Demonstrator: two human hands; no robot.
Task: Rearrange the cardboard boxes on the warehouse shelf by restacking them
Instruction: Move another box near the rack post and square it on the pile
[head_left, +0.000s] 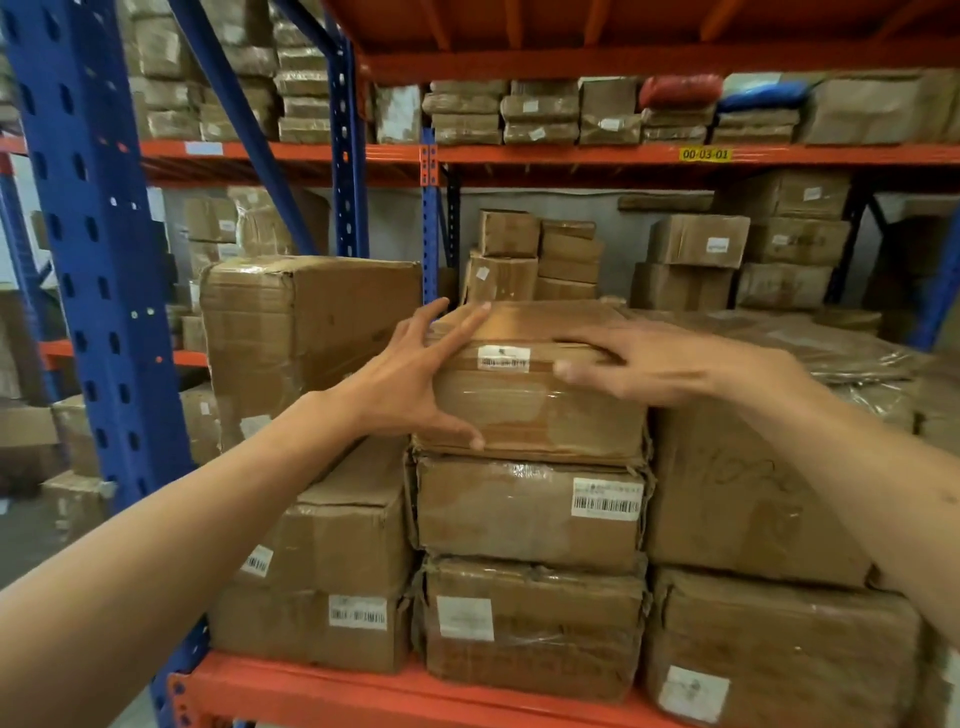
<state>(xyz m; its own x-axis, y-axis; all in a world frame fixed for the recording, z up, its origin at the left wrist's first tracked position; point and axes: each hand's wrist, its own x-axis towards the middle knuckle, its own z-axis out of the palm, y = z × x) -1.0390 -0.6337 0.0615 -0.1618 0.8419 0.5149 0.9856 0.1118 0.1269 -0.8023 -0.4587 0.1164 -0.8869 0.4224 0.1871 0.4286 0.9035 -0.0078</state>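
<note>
Left fingers: the left hand (410, 382) is spread wide against the near left corner of the top box (530, 384); fingertips lie on its top edge, the thumb presses low on its front face. Splayed, not clenched; a bracing hold, not a full grip.

Right fingers: the right hand (670, 364) lies palm down, fingers extended flat over the top front edge toward the box's right side. Flat contact only; whether any finger hooks the far side cannot be told.

Top box: it crowns a three-high middle stack (530, 514) standing at the front edge of the orange shelf (322, 691). Its long axis runs left to right, across the person's view.

Key relation: the box sits straight ahead of both hands and between them. Both touch it; the left has the firmer purchase on a corner.

Neighbours: a taller box (306, 332) stands just beside on the left, a large box (748, 493) touches on the right.

Likely next move: lifting or sliding the box forward, needing the right hand to drop to a side.
</note>
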